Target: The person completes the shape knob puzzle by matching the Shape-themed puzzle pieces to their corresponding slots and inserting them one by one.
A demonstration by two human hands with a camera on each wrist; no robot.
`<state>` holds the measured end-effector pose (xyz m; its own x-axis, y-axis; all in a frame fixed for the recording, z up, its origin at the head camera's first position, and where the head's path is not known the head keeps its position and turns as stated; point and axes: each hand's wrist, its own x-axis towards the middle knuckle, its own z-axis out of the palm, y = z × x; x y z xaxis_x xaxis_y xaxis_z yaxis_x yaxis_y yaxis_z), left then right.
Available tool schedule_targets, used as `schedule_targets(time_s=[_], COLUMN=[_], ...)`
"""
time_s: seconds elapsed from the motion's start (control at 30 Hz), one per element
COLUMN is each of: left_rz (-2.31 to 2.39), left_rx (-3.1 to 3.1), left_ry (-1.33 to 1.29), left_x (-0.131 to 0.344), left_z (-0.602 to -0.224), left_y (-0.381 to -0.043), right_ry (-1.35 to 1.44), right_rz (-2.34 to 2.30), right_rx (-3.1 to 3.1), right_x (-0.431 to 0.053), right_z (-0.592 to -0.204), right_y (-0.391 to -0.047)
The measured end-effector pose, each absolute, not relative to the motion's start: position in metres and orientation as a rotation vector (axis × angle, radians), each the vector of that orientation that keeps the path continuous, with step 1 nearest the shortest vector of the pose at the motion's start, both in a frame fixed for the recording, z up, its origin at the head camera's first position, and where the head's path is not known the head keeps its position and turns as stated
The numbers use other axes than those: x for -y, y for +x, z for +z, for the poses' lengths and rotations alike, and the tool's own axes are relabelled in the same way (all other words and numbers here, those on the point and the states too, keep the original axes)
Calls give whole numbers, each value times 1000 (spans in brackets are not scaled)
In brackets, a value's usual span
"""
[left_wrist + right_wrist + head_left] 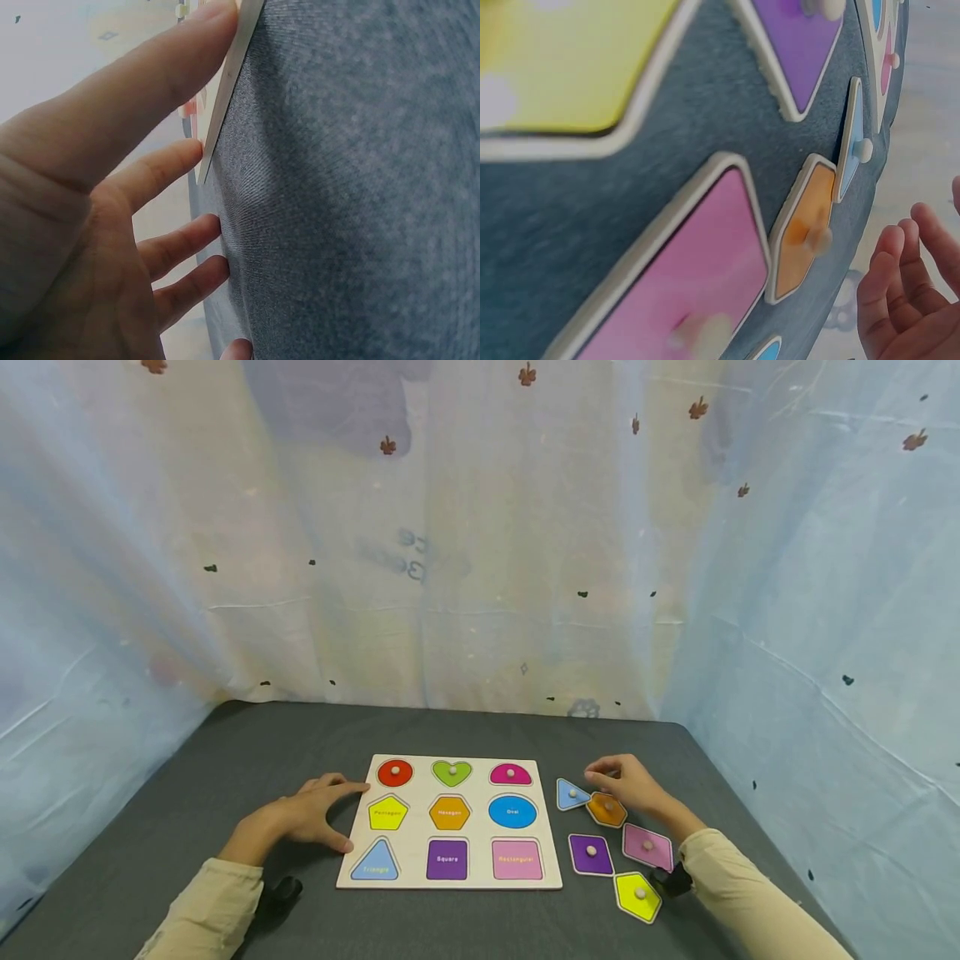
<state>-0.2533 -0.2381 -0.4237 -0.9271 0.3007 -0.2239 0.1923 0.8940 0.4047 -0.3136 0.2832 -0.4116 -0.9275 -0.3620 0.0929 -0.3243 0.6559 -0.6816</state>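
Note:
A white shape puzzle board (480, 827) lies flat at the middle of the table. My left hand (318, 810) rests at its left edge, thumb and index fingertip on the edge, the other fingers spread. Red circle (395, 773), green heart (452, 774) and magenta semicircle (511, 775) pieces with knobs sit in the top row; the lower two rows show printed, labelled shapes. Holding nothing, my right hand (633, 785) hovers over the loose orange hexagon (607, 811) and blue triangle (572, 795), its fingers loosely bent.
Right of the board lie loose knobbed pieces: a purple square (590, 856), a pink rectangle (647, 848) and a yellow pentagon (637, 897). Part of a blue piece (769, 350) shows in the right wrist view. Pale curtains (480, 635) surround the grey table (442, 927).

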Motion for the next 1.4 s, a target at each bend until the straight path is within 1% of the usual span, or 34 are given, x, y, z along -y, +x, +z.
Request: schedule_targets(time_s=[0.4,0.8,1.1,1.4], left_rz=[570,543,556,557], left_rx=[-2770,-2786,-2775,-2768], left_ry=[367,354,360,353], left_x=[241,240,239,238], left_z=[-425,-420,-422,-423], left_y=[-252,-250,-251,-252], right_ry=[-675,-841,-833,-854], right_rz=[-1146,-1182,-1193,-1173], right_rx=[-2795,-2735,-2694,-2551], right_x=[-294,-301,-310,-326], right_z=[-413,-411,-418,-422], right_y=[-300,-274,-247,-228])
